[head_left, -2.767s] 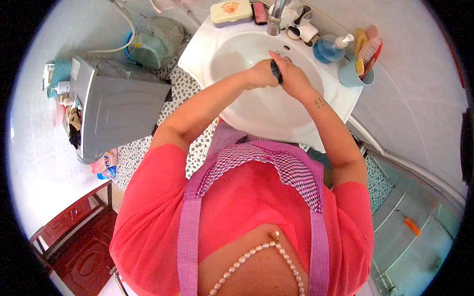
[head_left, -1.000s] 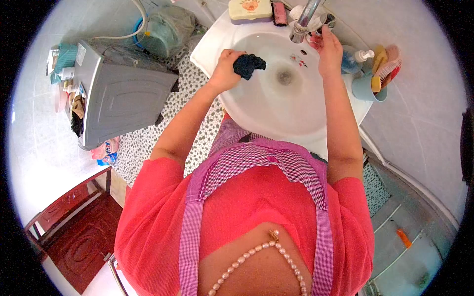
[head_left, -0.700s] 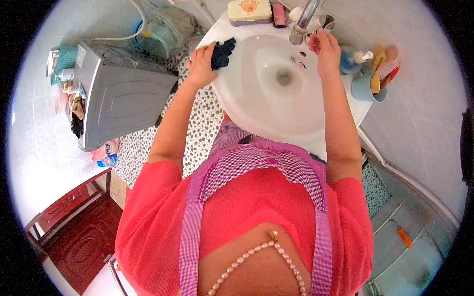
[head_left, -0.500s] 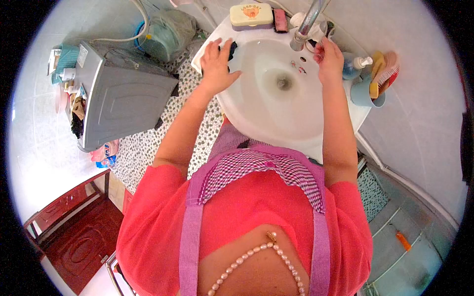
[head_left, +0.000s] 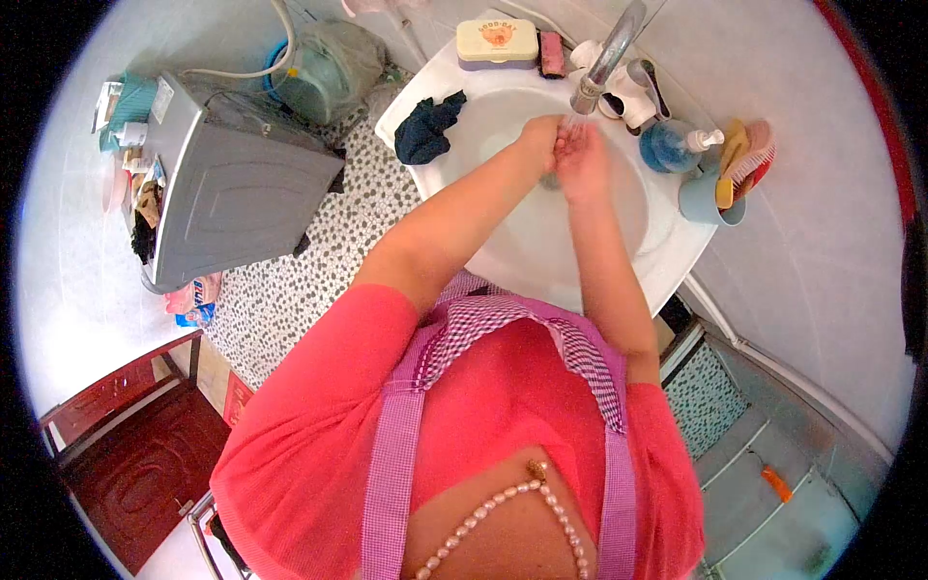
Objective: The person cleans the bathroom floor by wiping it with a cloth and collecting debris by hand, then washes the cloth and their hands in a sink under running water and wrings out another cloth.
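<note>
My left hand and my right hand are close together under the spout of the chrome tap, over the white washbasin. Water seems to fall from the spout onto them. My right hand is cupped, its fingers loosely bent and blurred, with nothing seen in it. The fingers of my left hand are mostly hidden against the right one. On the basin's left rim lies a crumpled dark cloth, apart from both hands.
A soap box and a pink sponge sit at the back rim. On the right stand a blue pump bottle and a cup holding brushes. A grey washing machine stands at the left on the pebble-patterned floor.
My left hand has left the dark cloth on the rim and moved right to the tap. My right hand has come left from the tap's right side to meet it. Water now seems to run.
</note>
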Demonstrator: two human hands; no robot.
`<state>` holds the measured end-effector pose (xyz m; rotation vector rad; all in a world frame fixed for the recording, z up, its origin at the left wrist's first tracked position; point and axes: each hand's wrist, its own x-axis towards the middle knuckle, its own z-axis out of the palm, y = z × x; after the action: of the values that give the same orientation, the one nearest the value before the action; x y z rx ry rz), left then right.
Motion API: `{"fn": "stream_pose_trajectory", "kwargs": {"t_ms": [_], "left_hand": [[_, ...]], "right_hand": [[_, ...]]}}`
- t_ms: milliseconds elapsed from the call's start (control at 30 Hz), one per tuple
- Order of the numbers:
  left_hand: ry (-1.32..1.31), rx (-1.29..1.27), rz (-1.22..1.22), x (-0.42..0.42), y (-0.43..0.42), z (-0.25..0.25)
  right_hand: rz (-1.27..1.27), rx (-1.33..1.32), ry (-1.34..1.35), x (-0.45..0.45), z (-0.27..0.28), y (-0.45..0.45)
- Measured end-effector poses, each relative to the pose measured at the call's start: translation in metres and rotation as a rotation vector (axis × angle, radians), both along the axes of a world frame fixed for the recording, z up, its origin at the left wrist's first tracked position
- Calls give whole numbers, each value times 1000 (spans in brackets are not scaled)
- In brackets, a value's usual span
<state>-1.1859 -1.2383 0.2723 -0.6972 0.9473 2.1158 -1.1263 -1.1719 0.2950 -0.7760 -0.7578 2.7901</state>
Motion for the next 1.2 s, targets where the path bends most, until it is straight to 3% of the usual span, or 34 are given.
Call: {"fn": "stream_pose_trajectory", "kwargs": {"t_ms": [100, 200, 267, 333, 467, 600, 700, 733, 833, 867, 900, 933, 1000, 1067, 1133, 1200], "left_hand": [[6, -234, 7, 2, 1, 0], [224, -199, 120, -4, 22, -42], [626, -745, -339, -32, 15, -73], [652, -867, -461, -36, 13, -68], [189, -425, -92, -17, 13, 10], [3, -96, 69, -1, 13, -4], [-1, 189, -95, 2, 1, -5], [4, 176, -102, 1, -3, -1], [56, 184, -139, 13, -11, 31], [101, 219, -168, 15, -13, 35], [142, 254, -197, 17, -14, 36], [206, 101, -275, 19, -16, 32], [335, -205, -429, 23, -20, 13], [749, -471, -678, 30, -30, 4], [791, -595, -726, 38, -38, 4], [479, -545, -566, 52, -32, 28]], "right_hand": [[69, 4, -33, -24, -22, 2], [20, 3, -82, -39, -23, 2], [-23, 1, -133, -46, -24, 4], [-32, 36, -149, -50, -30, 5], [87, 165, 5, -32, -28, 2], [168, 182, 81, -2, -4, -5], [277, 215, 68, 2, 7, 2], [339, 228, 74, 1, 13, 4], [491, 687, 5, 9, 48, 18], [437, 1047, 12, 14, 63, 21], [369, 1403, 17, 21, 79, 25], [286, 1758, 20, 26, 89, 30], [-130, 2203, 106, 24, 95, 50], [-134, 2197, -95, 14, 97, 65], [-43, 2172, -196, 5, 95, 68], [138, 2145, -202, -2, 95, 65]]}}
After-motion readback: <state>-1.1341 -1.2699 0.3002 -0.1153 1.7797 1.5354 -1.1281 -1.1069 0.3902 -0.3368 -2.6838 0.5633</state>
